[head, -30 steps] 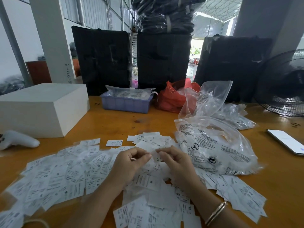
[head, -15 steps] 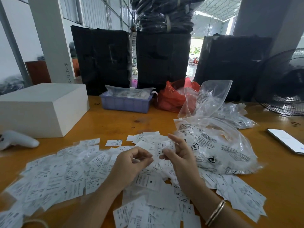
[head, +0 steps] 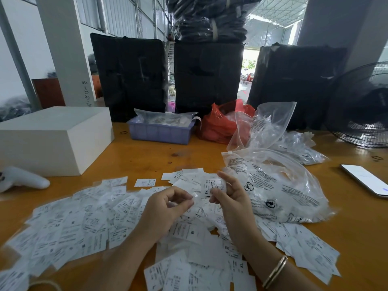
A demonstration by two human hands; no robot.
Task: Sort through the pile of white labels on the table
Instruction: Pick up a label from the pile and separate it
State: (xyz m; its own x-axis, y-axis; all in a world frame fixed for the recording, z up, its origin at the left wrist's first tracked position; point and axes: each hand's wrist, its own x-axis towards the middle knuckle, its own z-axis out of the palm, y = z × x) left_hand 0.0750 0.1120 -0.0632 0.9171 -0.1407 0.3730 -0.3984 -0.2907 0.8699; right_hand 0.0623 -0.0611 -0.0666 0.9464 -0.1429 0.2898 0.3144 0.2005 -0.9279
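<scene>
Your right hand [head: 230, 198] has one small white printed paper label [head: 214, 186] pinched between thumb and fingers, lifted clear of the pile and turned up toward you. The "XS" mark reads sideways at its lower left corner, so the label's long axis runs roughly left-right across your view. Index finger is extended, the rest curled round the label's right edge.

Your left hand [head: 168, 208] hangs just beside it, fingers curled into a loose pinch near the label's left end. Looks like a thin clear scrap sits at the fingertips, but I can't tell if it's actually gripped.

The pile of white labels [head: 88, 225] lies flat on the orange-brown wooden table [head: 147, 158], directly below and around both wrists, fanning mostly to your left, with more spilling right under the clear crinkled plastic bag with black print [head: 279, 190]. Sizes S, M, XS and L are visible, all mixed.

Judgement: the XS label is read and needs a destination. No obvious sorted XS stack shows, so pick bare table. Left hand is nearer the main spread; right is nearer the bag.

Handling: thin, slick, flat paper, overlapping heavily. Expect two to lift together; slide edges apart rather than pinching straight down. The bag is floppy and will drag labels if nudged.
</scene>
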